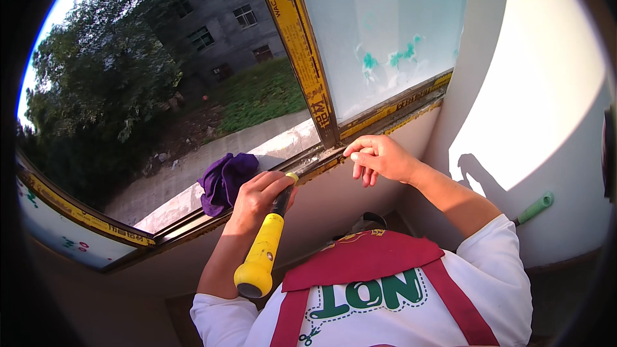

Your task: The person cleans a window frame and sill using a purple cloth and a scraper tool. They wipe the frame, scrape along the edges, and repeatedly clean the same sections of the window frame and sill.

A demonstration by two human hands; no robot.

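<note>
My left hand (262,195) grips a hand tool with a yellow and black handle (262,255), its thick butt pointing down towards me. Past the hand, a narrow flat metal part, apparently a scraper blade (307,167), lies along the window track (315,156). Pale crumbs of debris sit in that track. My right hand (381,160) is at the foot of the upright window frame (308,58), index finger and thumb close together by the track's edge. Whether a small bit is between them cannot be seen. A crumpled purple cloth (225,183) rests on the sill beside my left hand.
Right of the upright frame stands a sliding pane (385,33) with green smears. The opening on the left gives onto an outer ledge (284,144), trees and a grey building. A white wall (525,82) bounds the right side; a green-handled tool (535,208) leans near it.
</note>
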